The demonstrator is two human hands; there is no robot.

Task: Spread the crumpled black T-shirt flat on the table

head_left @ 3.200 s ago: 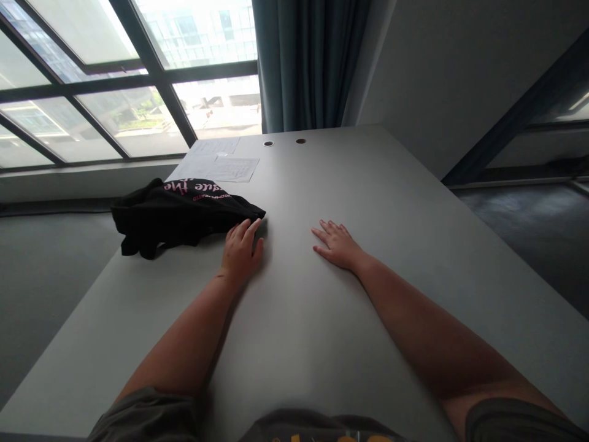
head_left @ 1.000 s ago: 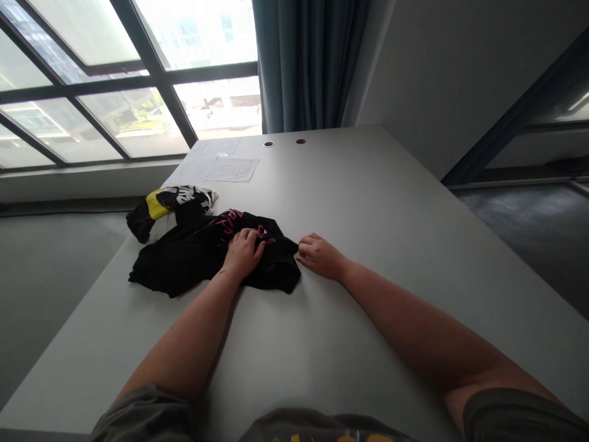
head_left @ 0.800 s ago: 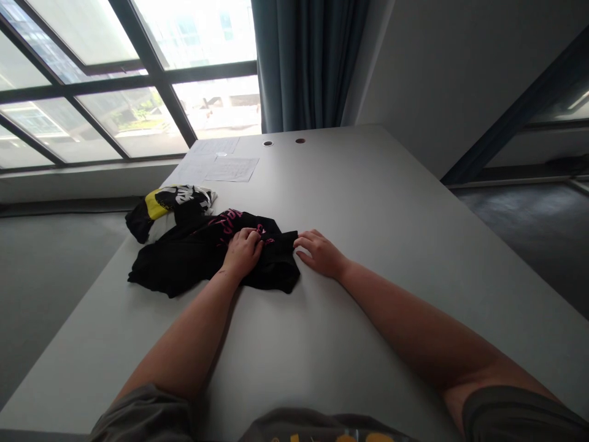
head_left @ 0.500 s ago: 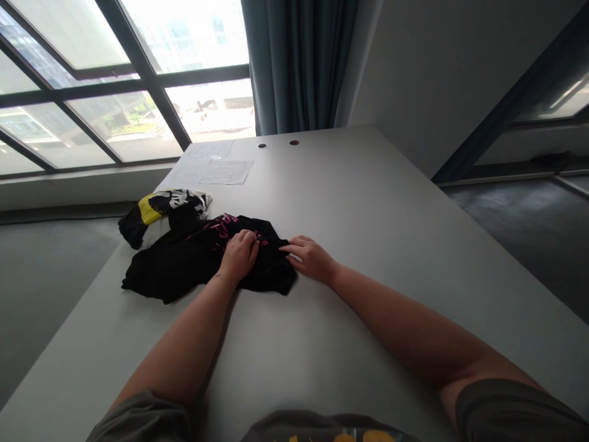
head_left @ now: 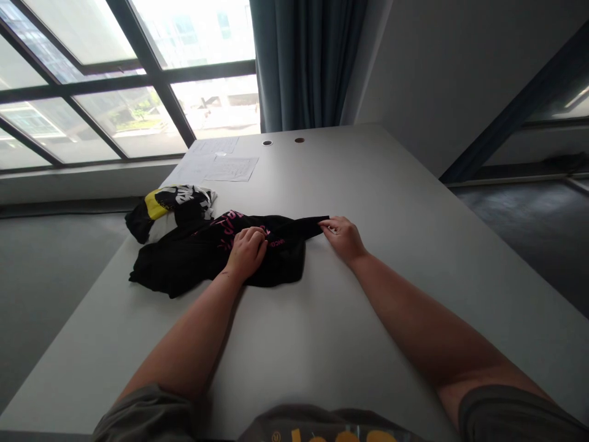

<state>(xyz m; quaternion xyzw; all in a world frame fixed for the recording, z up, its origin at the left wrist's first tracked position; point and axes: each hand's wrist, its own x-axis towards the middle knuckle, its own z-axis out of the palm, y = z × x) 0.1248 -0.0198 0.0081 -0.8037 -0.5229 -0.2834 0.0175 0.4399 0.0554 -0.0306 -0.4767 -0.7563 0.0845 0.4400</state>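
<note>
A crumpled black T-shirt with pink lettering lies across the white table in front of me. My left hand rests on its printed middle, fingers curled together and closed on the cloth; the fingertips are partly hidden. At the shirt's right end, my right hand pinches the tip of a narrow black piece of the fabric between thumb and fingers. That piece is stretched out to the right, away from the body of the shirt.
Behind the shirt's left part lies a bundled black, yellow and white garment. Printed paper sheets lie farther back on the table, near two round cable holes. A window and a blue curtain stand beyond the far edge.
My right hand has moved right and slightly away from me, drawing out a strip of the black T-shirt in its pinch. The left hand stays on the printed part.
</note>
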